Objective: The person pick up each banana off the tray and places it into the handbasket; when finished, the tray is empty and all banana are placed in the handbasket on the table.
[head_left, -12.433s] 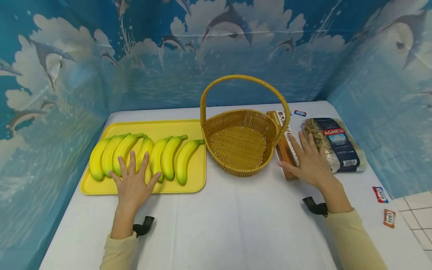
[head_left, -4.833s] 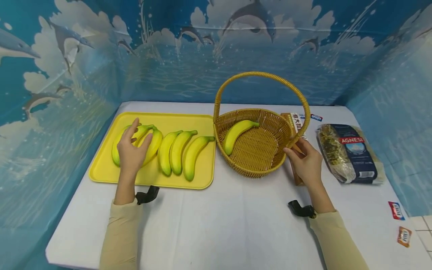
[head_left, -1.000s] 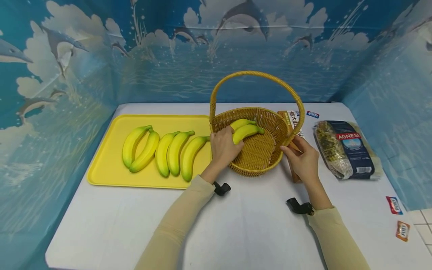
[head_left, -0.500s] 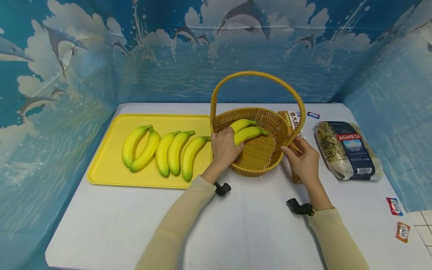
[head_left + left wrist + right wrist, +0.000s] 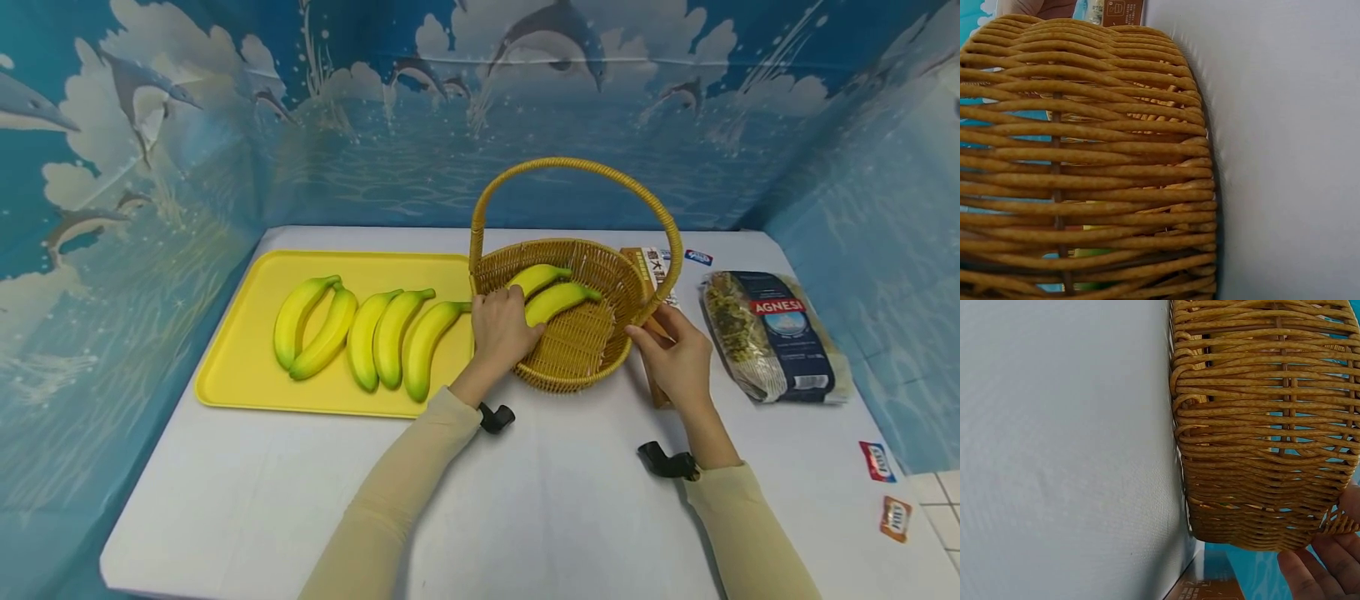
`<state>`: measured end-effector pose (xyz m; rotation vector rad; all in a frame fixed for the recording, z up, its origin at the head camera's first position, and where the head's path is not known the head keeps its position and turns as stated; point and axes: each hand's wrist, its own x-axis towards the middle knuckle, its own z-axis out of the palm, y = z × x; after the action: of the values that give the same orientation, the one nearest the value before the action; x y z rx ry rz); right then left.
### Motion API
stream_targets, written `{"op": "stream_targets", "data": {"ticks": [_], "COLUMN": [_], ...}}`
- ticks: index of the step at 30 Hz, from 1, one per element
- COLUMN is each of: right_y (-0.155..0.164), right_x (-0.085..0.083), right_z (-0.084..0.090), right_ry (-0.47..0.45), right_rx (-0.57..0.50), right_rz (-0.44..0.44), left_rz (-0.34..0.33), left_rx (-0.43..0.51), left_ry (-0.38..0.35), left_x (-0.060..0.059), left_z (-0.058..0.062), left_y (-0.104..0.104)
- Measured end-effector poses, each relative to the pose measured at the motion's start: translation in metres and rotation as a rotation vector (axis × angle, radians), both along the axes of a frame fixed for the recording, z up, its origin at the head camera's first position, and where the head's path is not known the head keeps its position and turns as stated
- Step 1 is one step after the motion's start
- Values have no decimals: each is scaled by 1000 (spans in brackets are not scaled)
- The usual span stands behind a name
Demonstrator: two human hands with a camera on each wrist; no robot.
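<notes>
Hands worked at the wicker basket (image 5: 573, 329): the left hand (image 5: 501, 327) gripped a banana (image 5: 558, 300) inside it, the right hand (image 5: 677, 360) held its rim. Both stood on a white table (image 5: 525, 508), beside a yellow tray (image 5: 247, 333), walled by dolphin-printed blue backdrop (image 5: 390, 125).

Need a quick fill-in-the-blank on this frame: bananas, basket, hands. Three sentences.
The wicker basket holds ____ bananas.
The yellow tray carries ____ bananas.
The left hand is at the basket's near-left rim, beside the nearer banana, while the right hand holds the basket's ____ side.

Missing words: two; five; right
</notes>
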<state>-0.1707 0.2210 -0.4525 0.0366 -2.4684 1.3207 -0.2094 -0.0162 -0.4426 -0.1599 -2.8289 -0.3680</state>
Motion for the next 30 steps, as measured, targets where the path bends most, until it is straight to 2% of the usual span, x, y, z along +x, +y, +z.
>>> {"op": "stream_targets", "data": {"ticks": [3,6,10,14,17,19,22,26,30], "right_y": [0,0,0,-1,-1,-2,-1,0,1], "right_x": [0,1,0,-1,-1,-2,-1,0,-1], "right_z": [1,1,0,-1,-1,-1,-1,-2,-1], "right_ry": [-7,-15,-11,2,5,5,1,-19,-20], "right_rx": [0,6,10,4,3,2,1,1,1], "right_rz": [-5,-14,-16,-10,-8,-6,-2,-7,-7], "left_rz": [-5,-32,-143,-273,-290,-266,-191,-64,99], "left_rx": [6,58,263,482,574,618,676,727,727], "left_ry": [3,9,29,16,-4,21,111,263,378], "left_x": [0,1,10,29,46,55,61,63,61], "left_z": [0,0,3,16,31,39,47,52,58], "left_y": [0,-1,-10,-31,-55,-76,-113,-163,-209]}}
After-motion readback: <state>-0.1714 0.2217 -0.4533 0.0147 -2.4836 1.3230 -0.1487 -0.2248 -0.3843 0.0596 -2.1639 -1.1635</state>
